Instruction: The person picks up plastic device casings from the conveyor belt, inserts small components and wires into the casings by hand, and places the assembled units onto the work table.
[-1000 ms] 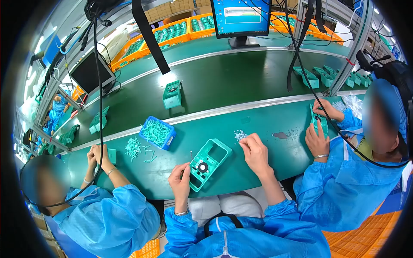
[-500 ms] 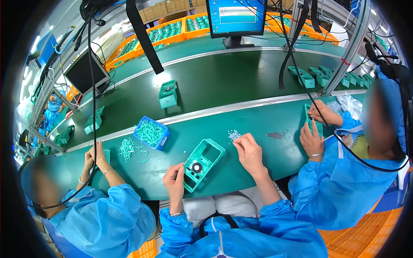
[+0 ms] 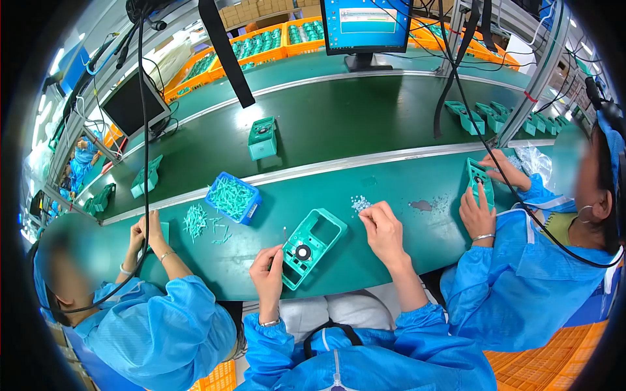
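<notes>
A green plastic housing [image 3: 314, 249] with a round black-and-white part in it lies tilted on the bench in front of me. My left hand [image 3: 267, 272] grips its lower left edge between thumb and fingers. A thin upright pin [image 3: 285, 232] shows just above that hand; I cannot tell what it belongs to. My right hand [image 3: 383, 229] is to the right of the housing, apart from it, with thumb and forefinger pinched together. Its fingertips are beside a small pile of pale tiny parts [image 3: 359, 203]. Whatever the pinch holds is too small to make out.
A blue bin [image 3: 253, 210] of green strips stands left, beside loose strips [image 3: 195, 221]. Co-workers sit on both sides; the right one's hands [image 3: 479, 212] are on another housing [image 3: 475, 173]. A metal rail [image 3: 306, 171] borders the belt carrying a housing [image 3: 263, 138]. Cables hang in front.
The whole view has shifted slightly, so things appear a little farther right. The right co-worker's hand has moved off their housing's upper edge. My hands stay nearly where they were.
</notes>
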The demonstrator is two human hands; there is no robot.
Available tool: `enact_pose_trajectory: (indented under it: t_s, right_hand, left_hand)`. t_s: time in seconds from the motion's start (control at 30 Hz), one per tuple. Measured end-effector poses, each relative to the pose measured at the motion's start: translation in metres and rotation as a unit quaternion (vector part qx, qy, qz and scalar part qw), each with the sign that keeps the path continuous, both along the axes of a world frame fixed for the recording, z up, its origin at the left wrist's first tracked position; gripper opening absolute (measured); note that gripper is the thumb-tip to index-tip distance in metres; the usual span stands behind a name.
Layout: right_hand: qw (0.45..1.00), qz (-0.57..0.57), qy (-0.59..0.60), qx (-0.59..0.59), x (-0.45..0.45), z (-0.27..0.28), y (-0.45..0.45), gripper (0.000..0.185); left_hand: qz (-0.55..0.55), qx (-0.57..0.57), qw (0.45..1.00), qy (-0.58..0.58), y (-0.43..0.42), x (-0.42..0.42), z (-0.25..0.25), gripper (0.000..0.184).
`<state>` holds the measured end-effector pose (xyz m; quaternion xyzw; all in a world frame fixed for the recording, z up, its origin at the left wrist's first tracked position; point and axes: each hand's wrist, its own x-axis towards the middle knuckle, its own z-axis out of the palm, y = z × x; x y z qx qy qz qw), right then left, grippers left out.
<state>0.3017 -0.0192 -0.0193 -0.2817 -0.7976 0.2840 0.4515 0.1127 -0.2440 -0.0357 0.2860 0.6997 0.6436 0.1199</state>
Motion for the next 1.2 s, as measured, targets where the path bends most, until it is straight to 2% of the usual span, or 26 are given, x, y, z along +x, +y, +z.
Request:
enact_pose_trajectory:
  t_s: [0.5, 0.63, 1.03, 1.13, 1.2]
  right_hand:
    - [1.0, 0.005, -0.004, 0.011, -0.002, -0.001, -0.001, 0.006]
    - [1.0, 0.003, -0.009, 0.006, -0.004, -0.004, 0.0, 0.005]
    - [1.0, -0.01, 0.016, -0.025, -0.004, -0.02, 0.013, 0.006]
    - [0.999, -0.021, 0.028, -0.02, -0.005, -0.022, 0.015, 0.005]
    - [0.999, -0.029, 0.032, -0.018, -0.005, -0.02, 0.015, 0.005]
  left_hand:
    - [0.013, 0.001, 1.0, 0.029, 0.0, -0.001, -0.002, 0.015]
    - [0.006, 0.011, 0.997, 0.076, 0.001, 0.0, 0.004, 0.015]
    - [-0.013, 0.043, 0.998, 0.042, -0.004, 0.004, 0.014, 0.021]
    - [-0.01, 0.007, 0.999, 0.053, -0.008, 0.005, 0.018, 0.022]
    - [0.046, -0.099, 0.962, 0.251, -0.011, 0.01, 0.021, 0.025]
